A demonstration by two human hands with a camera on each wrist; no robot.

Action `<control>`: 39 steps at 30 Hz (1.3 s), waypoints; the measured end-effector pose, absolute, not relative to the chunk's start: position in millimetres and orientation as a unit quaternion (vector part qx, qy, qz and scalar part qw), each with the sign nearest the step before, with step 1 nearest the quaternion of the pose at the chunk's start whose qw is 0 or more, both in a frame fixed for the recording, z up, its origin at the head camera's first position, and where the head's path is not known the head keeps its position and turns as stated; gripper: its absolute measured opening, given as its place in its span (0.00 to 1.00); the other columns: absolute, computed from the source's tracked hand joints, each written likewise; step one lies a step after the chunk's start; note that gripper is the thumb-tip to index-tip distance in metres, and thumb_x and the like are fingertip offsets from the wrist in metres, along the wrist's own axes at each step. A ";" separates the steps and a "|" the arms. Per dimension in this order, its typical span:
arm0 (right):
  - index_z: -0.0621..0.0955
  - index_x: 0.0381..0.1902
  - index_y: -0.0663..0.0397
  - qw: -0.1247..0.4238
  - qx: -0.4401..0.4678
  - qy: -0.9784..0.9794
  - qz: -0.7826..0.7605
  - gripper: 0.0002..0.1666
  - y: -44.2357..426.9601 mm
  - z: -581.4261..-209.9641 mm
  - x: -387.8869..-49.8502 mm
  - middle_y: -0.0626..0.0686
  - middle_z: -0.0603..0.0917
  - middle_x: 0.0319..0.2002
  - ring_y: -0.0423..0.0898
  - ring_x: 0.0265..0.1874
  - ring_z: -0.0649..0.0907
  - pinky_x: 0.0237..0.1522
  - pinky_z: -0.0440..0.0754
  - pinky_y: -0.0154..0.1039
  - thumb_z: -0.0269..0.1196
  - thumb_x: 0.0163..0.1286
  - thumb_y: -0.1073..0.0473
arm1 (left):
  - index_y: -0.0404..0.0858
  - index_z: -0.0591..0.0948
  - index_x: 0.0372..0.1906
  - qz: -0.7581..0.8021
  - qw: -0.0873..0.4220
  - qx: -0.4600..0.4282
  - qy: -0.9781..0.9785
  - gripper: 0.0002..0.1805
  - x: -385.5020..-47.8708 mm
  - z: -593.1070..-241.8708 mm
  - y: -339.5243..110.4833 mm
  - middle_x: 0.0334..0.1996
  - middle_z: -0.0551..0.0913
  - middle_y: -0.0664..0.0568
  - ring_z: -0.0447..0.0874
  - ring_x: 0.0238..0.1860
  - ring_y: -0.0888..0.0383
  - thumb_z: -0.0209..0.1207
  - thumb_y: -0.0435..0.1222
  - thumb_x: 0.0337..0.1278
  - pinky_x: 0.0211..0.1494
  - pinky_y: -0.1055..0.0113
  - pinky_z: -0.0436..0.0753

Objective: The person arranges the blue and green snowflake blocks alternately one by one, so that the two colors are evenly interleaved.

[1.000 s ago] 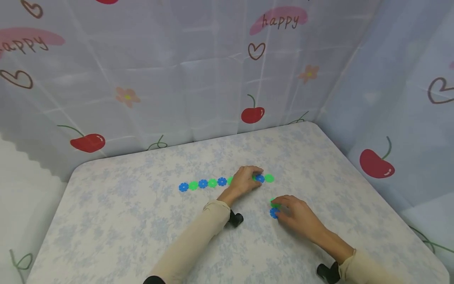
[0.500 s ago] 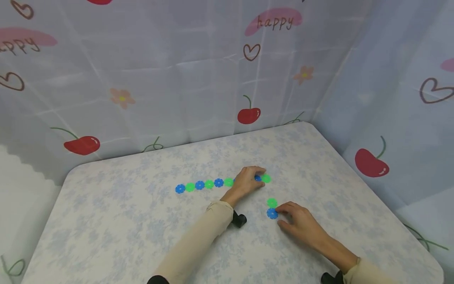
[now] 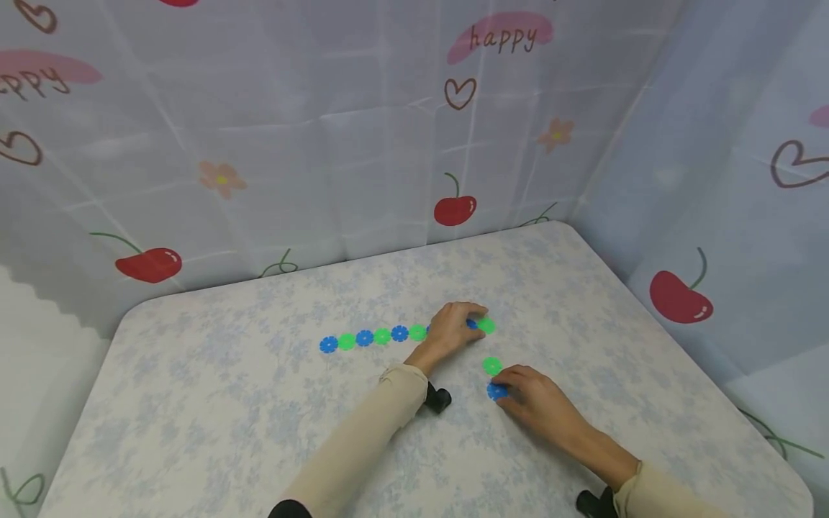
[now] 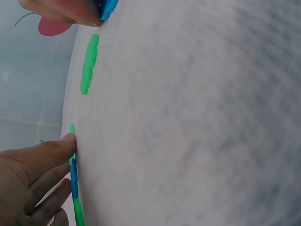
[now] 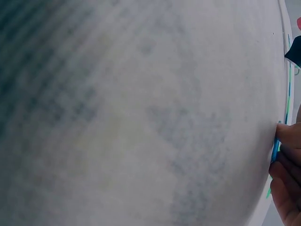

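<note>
Green and blue snowflake discs lie in an alternating row, from a blue disc [image 3: 329,344] on the left to a green disc [image 3: 487,326] on the right. My left hand [image 3: 449,332] covers part of the row, its thumb and fingers on either side of the right end. In the left wrist view, the thumb touches the end green disc [image 4: 72,129]. Nearer me, my right hand [image 3: 544,406] pinches a blue snowflake disc [image 3: 496,392] between thumb and fingertips, at the tabletop. A separate green snowflake disc [image 3: 492,365] lies just beyond those fingers.
A pale floral cloth covers the table [image 3: 214,403]. Behind it hangs a white curtain [image 3: 337,180] with cherries, and another panel rises along the right side. Black wrist cameras sit under both cuffs, the left one [image 3: 438,398] close to the tabletop.
My right hand draws back from the two loose discs, then returns and pinches the blue one. The loose green disc now lies slightly farther away and left. My left hand stays at the row.
</note>
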State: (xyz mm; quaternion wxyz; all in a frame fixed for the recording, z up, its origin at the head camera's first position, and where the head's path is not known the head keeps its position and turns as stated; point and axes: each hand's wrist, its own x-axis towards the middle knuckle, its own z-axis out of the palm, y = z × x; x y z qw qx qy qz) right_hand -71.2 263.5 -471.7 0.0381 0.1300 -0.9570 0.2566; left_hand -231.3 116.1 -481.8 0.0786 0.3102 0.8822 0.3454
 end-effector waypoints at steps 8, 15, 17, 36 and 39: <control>0.85 0.45 0.53 0.052 0.153 -0.950 0.266 0.18 268.8 -474.3 -72.2 0.47 0.82 0.45 0.43 0.41 0.83 0.38 0.83 0.36 0.75 0.55 0.65 | 0.44 0.84 0.57 0.353 0.070 0.305 0.882 0.22 -230.2 -481.8 118.1 0.50 0.86 0.54 0.84 0.48 0.59 0.70 0.37 0.55 0.48 0.65 0.83; 0.83 0.45 0.54 0.048 0.182 -0.933 0.306 0.19 272.4 -478.1 -74.1 0.47 0.79 0.46 0.41 0.38 0.81 0.35 0.81 0.33 0.74 0.55 0.69 | 0.44 0.84 0.56 0.354 0.063 0.303 0.883 0.21 -229.6 -485.1 120.2 0.49 0.86 0.54 0.84 0.48 0.58 0.71 0.37 0.54 0.46 0.66 0.83; 0.82 0.45 0.55 0.045 0.191 -0.928 0.318 0.19 272.8 -478.5 -74.5 0.48 0.80 0.46 0.42 0.38 0.81 0.35 0.81 0.33 0.73 0.55 0.70 | 0.45 0.85 0.55 0.355 0.062 0.303 0.883 0.21 -229.7 -485.1 120.5 0.48 0.87 0.54 0.85 0.47 0.59 0.71 0.37 0.54 0.45 0.67 0.83; 0.85 0.47 0.54 0.026 0.155 -0.928 0.338 0.17 275.5 -475.3 -73.9 0.48 0.84 0.47 0.40 0.37 0.82 0.34 0.82 0.33 0.72 0.59 0.66 | 0.45 0.85 0.55 0.346 0.055 0.307 0.885 0.20 -229.9 -484.5 120.3 0.48 0.87 0.54 0.84 0.47 0.59 0.70 0.37 0.55 0.47 0.67 0.83; 0.85 0.47 0.54 0.031 0.135 -0.923 0.358 0.16 279.4 -476.4 -76.7 0.49 0.84 0.48 0.39 0.37 0.83 0.36 0.83 0.33 0.72 0.60 0.66 | 0.45 0.85 0.55 0.350 0.053 0.309 0.883 0.20 -230.0 -484.9 120.1 0.48 0.87 0.55 0.85 0.47 0.60 0.70 0.37 0.55 0.47 0.67 0.83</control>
